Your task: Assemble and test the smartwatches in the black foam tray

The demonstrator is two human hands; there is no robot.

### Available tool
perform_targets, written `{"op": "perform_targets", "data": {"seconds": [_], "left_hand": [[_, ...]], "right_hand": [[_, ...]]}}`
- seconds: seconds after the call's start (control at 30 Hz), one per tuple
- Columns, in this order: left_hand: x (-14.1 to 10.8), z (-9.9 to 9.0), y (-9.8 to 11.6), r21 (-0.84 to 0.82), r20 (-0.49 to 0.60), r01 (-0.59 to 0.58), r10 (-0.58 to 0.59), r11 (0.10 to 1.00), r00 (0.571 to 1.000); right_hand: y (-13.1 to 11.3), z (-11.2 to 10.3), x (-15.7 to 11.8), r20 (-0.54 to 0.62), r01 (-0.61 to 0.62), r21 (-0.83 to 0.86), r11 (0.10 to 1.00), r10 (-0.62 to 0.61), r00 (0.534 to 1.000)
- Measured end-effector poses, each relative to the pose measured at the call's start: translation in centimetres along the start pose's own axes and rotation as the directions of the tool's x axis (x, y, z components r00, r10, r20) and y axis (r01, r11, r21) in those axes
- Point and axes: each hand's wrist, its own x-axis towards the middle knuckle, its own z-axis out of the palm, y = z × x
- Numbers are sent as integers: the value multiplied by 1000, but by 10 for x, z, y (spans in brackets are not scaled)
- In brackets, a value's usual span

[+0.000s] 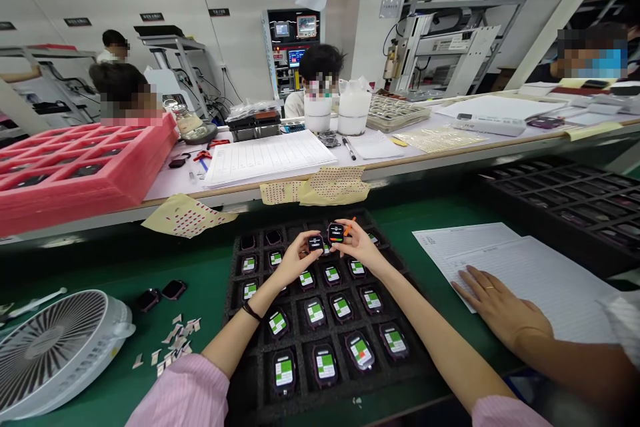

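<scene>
Above the far part of a black foam tray [295, 340], my left hand [298, 255] is closed on a small watch body [315, 244] with a lit screen. Close beside it, my right hand [361, 244] grips a second watch body [335, 233], whose dark screen shows small text and a coloured line. An orange, pen-like item [351, 225] sticks out by the right fingers. Several watch bodies lie in the tray's compartments, many with green and white screens. One of them [361, 351] also shows a red patch.
A white fan [60, 353], two loose watch bodies [174, 289] and small scattered pieces [175, 340] lie at left. Another person's hand [500, 307] rests on papers [550, 280] at right. Beyond are a raised shelf [390, 170], pink foam [135, 167] and another black tray [565, 203].
</scene>
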Motion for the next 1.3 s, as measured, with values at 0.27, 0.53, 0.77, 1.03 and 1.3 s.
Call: {"op": "perform_targets", "data": {"seconds": [0.27, 0.53, 0.77, 1.03, 1.3], "left_hand": [[-1, 0, 2, 4, -11, 2, -2, 1000, 1000], [0, -1, 6, -12, -36, 32, -32, 999, 999], [0, 0, 4, 0, -43, 17, -17, 1000, 999], [0, 0, 6, -12, -51, 24, -25, 1000, 998], [0, 0, 7, 0, -43, 37, -37, 999, 998]], "right_hand": [[-2, 1, 0, 17, -3, 50, 999, 2, 1000], [-5, 1, -1, -4, -30, 52, 998, 30, 1000], [-7, 2, -2, -50, -21, 2, 1000, 21, 999], [-4, 0, 0, 19, 6, 62, 998, -7, 1000], [-5, -1, -2, -17, -27, 40, 999, 27, 999]]}}
